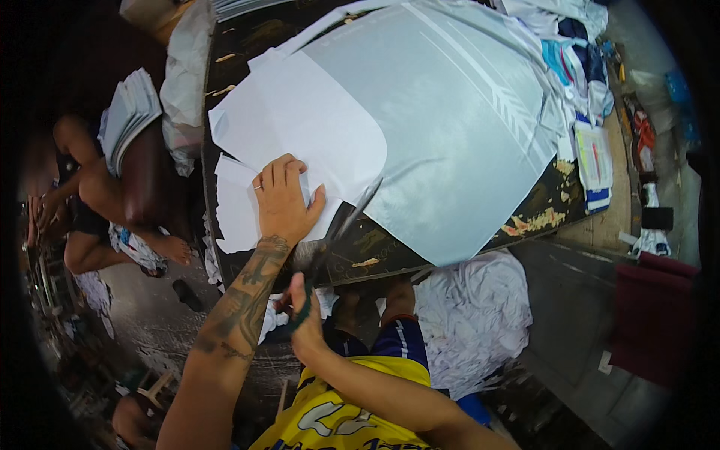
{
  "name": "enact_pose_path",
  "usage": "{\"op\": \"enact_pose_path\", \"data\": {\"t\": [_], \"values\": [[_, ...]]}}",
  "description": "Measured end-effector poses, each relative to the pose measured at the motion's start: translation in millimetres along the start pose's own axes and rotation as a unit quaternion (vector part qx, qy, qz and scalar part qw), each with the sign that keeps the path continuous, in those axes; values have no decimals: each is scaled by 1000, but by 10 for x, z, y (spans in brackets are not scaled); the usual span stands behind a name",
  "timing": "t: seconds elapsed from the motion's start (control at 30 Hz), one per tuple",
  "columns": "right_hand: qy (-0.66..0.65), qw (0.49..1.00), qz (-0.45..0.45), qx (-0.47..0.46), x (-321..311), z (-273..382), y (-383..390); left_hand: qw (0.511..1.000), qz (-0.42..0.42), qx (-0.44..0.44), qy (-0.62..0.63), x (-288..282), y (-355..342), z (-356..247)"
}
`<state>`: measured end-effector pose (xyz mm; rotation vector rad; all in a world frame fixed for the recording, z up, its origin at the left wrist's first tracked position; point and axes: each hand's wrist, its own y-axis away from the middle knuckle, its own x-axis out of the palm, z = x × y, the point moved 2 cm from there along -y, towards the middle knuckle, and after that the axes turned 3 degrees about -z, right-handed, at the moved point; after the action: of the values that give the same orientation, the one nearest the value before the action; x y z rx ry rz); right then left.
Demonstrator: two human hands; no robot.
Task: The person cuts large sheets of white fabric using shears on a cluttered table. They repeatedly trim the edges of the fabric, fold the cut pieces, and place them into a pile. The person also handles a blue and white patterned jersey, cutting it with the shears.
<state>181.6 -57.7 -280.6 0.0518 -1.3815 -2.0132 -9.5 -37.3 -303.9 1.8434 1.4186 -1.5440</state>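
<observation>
My left hand [287, 196] lies flat, fingers spread, on a white paper pattern [326, 124] with a rounded corner. The pattern rests on a light grey fabric panel [450, 142] with a pale striped band. My right hand [306, 324] grips the dark handles of a large pair of scissors [343, 228] near the table's front edge. Their blades reach up to the fabric by the pattern's lower right edge. A separate white piece [234, 206] lies left of my left hand; part of it is hidden. Motion blurs the scissors somewhat.
The dark, worn table [390, 251] has peeling patches. A heap of white cloth [476, 319] sits below its front edge. Crumpled garments [577, 64] and a printed packet [594, 157] lie at the right. At left, a person [97, 180] sits beside stacked pale sheets [131, 116].
</observation>
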Motion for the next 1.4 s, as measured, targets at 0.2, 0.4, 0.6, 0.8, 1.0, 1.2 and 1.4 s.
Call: {"op": "enact_pose_path", "data": {"t": [0.2,0.4,0.6,0.8,1.0,1.2,1.4], "values": [[-14,1000,-4,-4,121,341,-1,1000,7,1,-9,-1,-68,-37],[90,995,-26,25,-409,639,100,1000,17,0,-2,-9,-73,-46],[202,979,-25,32,-782,1037,41,1000,16,-2,-3,-45,-118,-87],[319,946,-3,49,-1095,1517,-69,999,36,-19,-7,-55,-131,-96],[439,892,46,97,-1363,2247,-220,999,44,-25,-19,-74,-132,-111],[546,828,90,93,-1435,2968,-550,997,62,-33,-20,-73,-127,-119],[614,774,132,81,-1136,3450,-850,997,62,-47,-27,-93,-184,-101]]}}
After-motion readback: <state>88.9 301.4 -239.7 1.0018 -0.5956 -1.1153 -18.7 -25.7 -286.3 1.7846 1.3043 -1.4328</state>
